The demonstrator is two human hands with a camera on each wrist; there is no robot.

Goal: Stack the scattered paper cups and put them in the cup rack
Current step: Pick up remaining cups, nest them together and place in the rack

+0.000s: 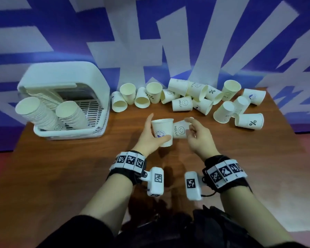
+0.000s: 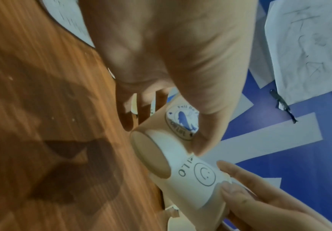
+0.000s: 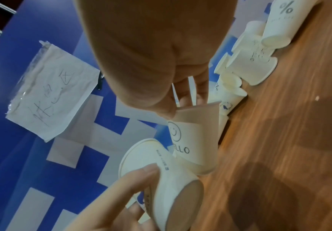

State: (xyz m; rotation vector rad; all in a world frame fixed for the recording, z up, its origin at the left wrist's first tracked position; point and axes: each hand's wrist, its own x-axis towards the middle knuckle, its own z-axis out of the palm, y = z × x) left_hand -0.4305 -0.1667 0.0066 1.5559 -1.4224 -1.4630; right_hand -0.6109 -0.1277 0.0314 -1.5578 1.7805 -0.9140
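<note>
Nearest, above the brown wooden table (image 1: 61, 176), the left hand (image 1: 150, 138) curls round a white paper cup with a round blue badge (image 1: 162, 131), mouth up. Just right, touching it, the right hand (image 1: 198, 138) pinches a tilted white paper cup printed HELLO (image 1: 179, 129). Far left stands the white plastic cup rack (image 1: 64, 97) holding stacks; loose white paper cups (image 1: 183, 96) lie along the far edge.
</note>
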